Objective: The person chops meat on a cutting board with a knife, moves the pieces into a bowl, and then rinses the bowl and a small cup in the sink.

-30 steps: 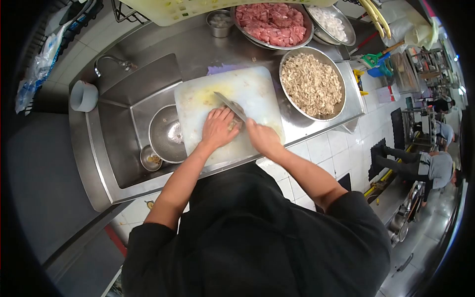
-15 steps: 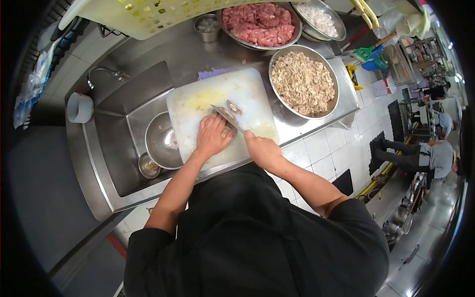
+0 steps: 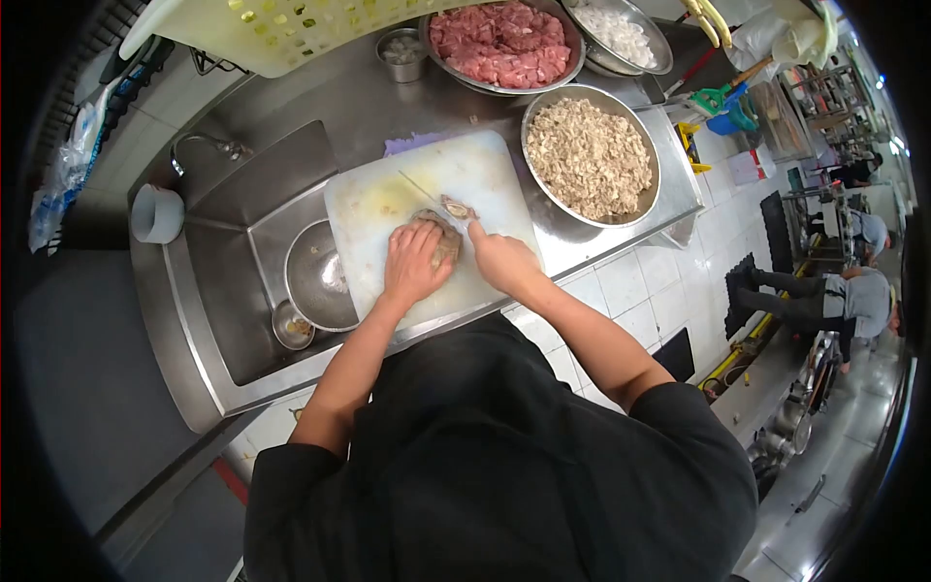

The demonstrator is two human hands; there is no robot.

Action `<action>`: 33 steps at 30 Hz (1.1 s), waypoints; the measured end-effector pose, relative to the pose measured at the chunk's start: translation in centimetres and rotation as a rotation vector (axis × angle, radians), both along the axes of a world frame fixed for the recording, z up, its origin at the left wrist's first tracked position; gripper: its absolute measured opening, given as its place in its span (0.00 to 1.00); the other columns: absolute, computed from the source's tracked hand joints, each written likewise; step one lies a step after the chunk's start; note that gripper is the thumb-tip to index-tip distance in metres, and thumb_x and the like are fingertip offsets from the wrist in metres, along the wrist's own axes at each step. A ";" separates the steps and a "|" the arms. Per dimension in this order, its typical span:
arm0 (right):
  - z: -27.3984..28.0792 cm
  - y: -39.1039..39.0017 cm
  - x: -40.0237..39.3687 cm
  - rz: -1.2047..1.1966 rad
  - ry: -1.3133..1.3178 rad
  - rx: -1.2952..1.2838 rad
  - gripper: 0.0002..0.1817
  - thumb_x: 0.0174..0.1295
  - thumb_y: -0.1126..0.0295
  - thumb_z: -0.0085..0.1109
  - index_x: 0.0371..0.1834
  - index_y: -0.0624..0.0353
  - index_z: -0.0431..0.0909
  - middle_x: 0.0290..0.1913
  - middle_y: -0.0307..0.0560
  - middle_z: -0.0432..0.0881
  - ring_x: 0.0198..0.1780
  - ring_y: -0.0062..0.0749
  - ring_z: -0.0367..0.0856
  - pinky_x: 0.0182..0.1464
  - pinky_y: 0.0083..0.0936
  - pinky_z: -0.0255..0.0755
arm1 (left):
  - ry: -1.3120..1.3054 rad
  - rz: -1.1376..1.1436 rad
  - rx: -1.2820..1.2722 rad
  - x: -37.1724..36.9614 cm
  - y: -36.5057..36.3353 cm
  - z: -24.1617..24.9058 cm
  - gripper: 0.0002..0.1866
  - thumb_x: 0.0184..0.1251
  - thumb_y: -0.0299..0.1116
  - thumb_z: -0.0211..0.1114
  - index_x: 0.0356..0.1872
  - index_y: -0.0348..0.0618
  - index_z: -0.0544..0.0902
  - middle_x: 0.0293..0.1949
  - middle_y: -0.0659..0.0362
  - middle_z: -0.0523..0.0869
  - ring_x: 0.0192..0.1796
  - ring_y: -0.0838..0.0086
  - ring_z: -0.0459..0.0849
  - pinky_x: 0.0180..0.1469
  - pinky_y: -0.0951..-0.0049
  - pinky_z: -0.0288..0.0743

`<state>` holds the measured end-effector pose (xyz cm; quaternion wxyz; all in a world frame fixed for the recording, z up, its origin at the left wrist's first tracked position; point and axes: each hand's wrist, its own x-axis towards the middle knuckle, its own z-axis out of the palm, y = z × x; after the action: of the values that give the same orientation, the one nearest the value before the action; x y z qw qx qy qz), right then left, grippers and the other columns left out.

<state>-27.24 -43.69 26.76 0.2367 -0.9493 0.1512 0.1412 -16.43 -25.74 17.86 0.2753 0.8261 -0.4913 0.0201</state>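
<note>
A brownish-grey piece of food [image 3: 445, 242] lies on the white cutting board [image 3: 373, 209], partly under my left hand [image 3: 415, 260]. The fingers of that hand are bent and close together, pressing on the piece. My right hand [image 3: 504, 262] is wrapped round the handle of a knife [image 3: 433, 202], whose thin blade points up and left over the board, beyond the piece. A smaller brown slice [image 3: 458, 208] sits beside the blade, just above my right hand.
A bowl of chopped beige food [image 3: 592, 160] stands right of the board, with bowls of raw meat [image 3: 499, 44] and white pieces [image 3: 616, 37] behind. The sink [image 3: 228, 281] at left holds a metal pan [image 3: 320, 276]. A person [image 3: 858, 303] stands far right.
The knife and my right hand have moved up and slightly left, off the large piece. More of that piece now shows beside my left hand.
</note>
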 end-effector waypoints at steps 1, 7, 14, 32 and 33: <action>0.8 0.5 -1.0 0.000 0.006 -0.002 0.13 0.68 0.76 0.48 0.55 0.62 0.68 0.37 0.69 0.89 0.43 0.67 0.90 0.47 0.58 0.82 | 0.004 -0.003 0.023 0.1 -0.3 0.3 0.28 0.65 0.46 0.70 0.61 0.38 0.82 0.65 0.49 0.83 0.70 0.54 0.76 0.75 0.50 0.62; 1.6 2.2 -3.5 0.118 0.006 -0.127 0.09 0.70 0.75 0.53 0.49 0.63 0.69 0.35 0.62 0.90 0.36 0.55 0.93 0.37 0.47 0.87 | 0.070 -0.014 0.048 0.4 -0.8 1.1 0.26 0.64 0.46 0.70 0.58 0.39 0.84 0.62 0.50 0.83 0.68 0.56 0.77 0.74 0.51 0.62; 0.5 2.1 -2.8 0.127 0.070 -0.142 0.08 0.70 0.75 0.52 0.49 0.64 0.69 0.34 0.61 0.90 0.37 0.55 0.94 0.38 0.46 0.87 | 0.097 0.005 0.080 0.6 -0.4 0.9 0.26 0.62 0.46 0.70 0.56 0.40 0.84 0.60 0.52 0.84 0.66 0.58 0.78 0.73 0.51 0.63; 1.1 0.9 -1.2 0.139 -0.014 -0.073 0.17 0.68 0.75 0.55 0.57 0.66 0.67 0.35 0.64 0.90 0.32 0.57 0.91 0.33 0.50 0.84 | -0.072 0.075 -0.098 0.2 0.8 -0.9 0.26 0.59 0.43 0.74 0.54 0.37 0.83 0.61 0.49 0.82 0.65 0.49 0.77 0.68 0.47 0.69; 1.4 1.5 -2.2 0.193 -0.041 -0.146 0.16 0.68 0.74 0.55 0.56 0.66 0.68 0.33 0.62 0.89 0.31 0.54 0.92 0.31 0.46 0.84 | -0.069 0.074 -0.097 0.2 0.6 -0.9 0.26 0.59 0.43 0.74 0.54 0.37 0.83 0.61 0.49 0.82 0.65 0.49 0.77 0.68 0.47 0.69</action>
<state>-29.48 -42.24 28.13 0.1552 -0.9769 0.0639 0.1323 -16.23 -25.10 16.94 0.2972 0.8282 -0.4679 0.0827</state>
